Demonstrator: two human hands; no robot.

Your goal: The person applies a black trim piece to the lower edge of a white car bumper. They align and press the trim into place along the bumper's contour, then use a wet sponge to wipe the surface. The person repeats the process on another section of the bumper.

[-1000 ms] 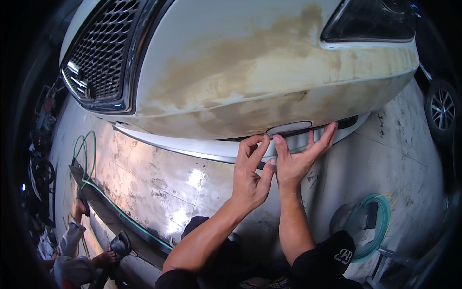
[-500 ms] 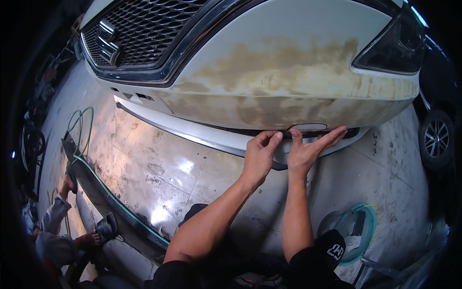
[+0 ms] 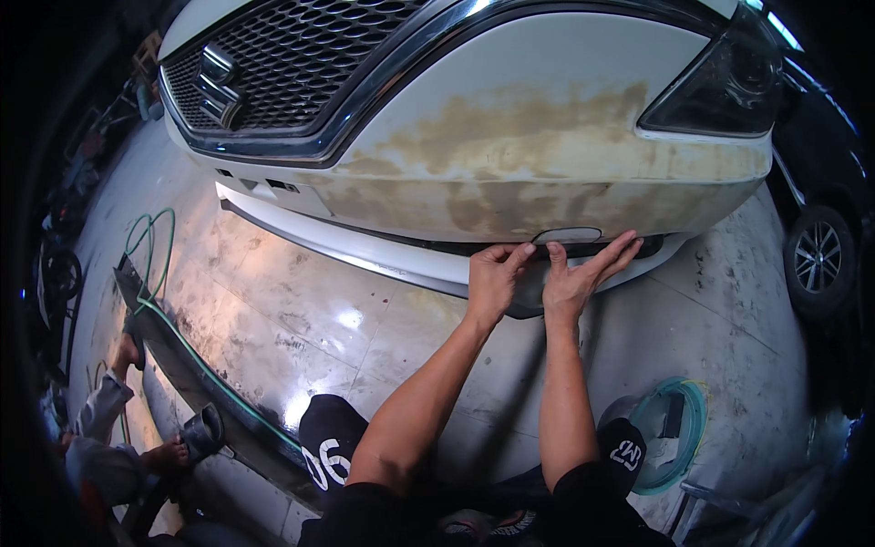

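A white car bumper [image 3: 510,118] with brownish sanded patches curves across the upper middle. At its lower edge sits a small rounded white cover [image 3: 570,235]. My left hand [image 3: 495,278] is just left of that cover, thumb and fingertips pinched together at the dark gap under the bumper. Whatever lies in the pinch is too small to make out. Right below the cover, my right hand [image 3: 571,287] has its fingers stretched along the lower edge, thumb raised apart. A white lower lip [image 3: 365,259] runs beneath the bumper, partly hidden by both hands.
A coiled green hose [image 3: 676,474] lies on the floor at lower right. On the left, another green hose [image 3: 196,365] follows a long dark panel [image 3: 164,351]. A seated person's foot [image 3: 169,453] is beside it. Another car's wheel [image 3: 818,260] stands at far right.
My view has shifted slightly, so the car appears a little further left and my left knee shows more. Both hands keep nearly the same pose at the bumper's lower edge.
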